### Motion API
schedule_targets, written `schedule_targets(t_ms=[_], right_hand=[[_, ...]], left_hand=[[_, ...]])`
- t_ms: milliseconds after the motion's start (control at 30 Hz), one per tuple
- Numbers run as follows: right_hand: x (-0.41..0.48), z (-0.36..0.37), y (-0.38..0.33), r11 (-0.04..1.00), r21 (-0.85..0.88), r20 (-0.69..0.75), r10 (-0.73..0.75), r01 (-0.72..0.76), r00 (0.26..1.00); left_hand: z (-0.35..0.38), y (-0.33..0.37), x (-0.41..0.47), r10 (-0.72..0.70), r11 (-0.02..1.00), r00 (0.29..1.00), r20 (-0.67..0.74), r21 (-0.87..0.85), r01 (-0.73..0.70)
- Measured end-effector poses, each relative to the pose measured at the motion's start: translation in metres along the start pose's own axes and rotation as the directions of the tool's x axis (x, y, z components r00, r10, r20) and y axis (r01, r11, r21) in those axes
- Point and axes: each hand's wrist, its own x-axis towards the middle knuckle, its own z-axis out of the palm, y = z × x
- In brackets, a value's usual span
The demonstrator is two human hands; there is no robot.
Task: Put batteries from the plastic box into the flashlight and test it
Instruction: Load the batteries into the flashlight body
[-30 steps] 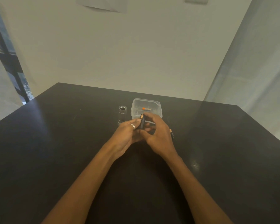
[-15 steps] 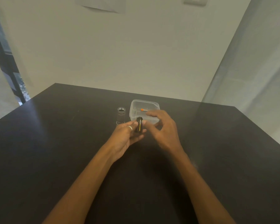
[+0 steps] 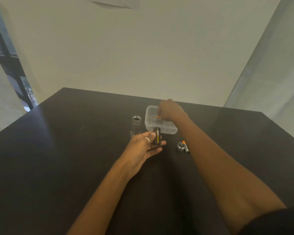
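Observation:
My left hand holds a black cylindrical battery holder upright between thumb and fingers, just in front of the clear plastic box. My right hand reaches down into the box, its fingertips at an orange-tipped battery; whether the fingers have closed on it is hidden. The flashlight body stands upright and open-topped, left of the box. A round end cap and another orange-tipped battery lie on the table to the right of my left hand.
Everything sits on a dark table that ends at a pale wall behind the box. A dark frame stands at the far left and a pale curtain hangs at the right.
My right hand let go of the battery holder and moved forward into the plastic box. My left hand still holds the holder upright. The end cap and loose battery are now uncovered.

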Motion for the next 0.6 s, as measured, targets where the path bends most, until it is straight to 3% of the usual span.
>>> schedule_targets(t_ms=[267, 367, 467, 600], right_hand=[[0.005, 0.003, -0.004, 0.995, -0.089, 0.066, -0.033, 0.039, 0.997], [-0.001, 0.000, -0.004, 0.999, -0.044, 0.020, -0.028, 0.029, 0.999], [-0.015, -0.012, 0.000, 0.970, 0.240, -0.157, 0.011, 0.028, 0.988], [-0.073, -0.024, -0.002, 0.754, 0.639, -0.348, 0.108, 0.151, 0.931]], left_hand=[[0.000, 0.001, -0.002, -0.003, 1.000, 1.000, 0.007, -0.002, 0.003], [0.000, 0.002, -0.004, -0.006, 1.000, 1.000, 0.005, 0.002, 0.006], [0.002, 0.003, -0.003, -0.013, 1.000, 1.000, -0.009, -0.012, 0.013], [0.002, 0.003, -0.002, 0.001, 1.000, 1.000, -0.012, -0.017, -0.001]])
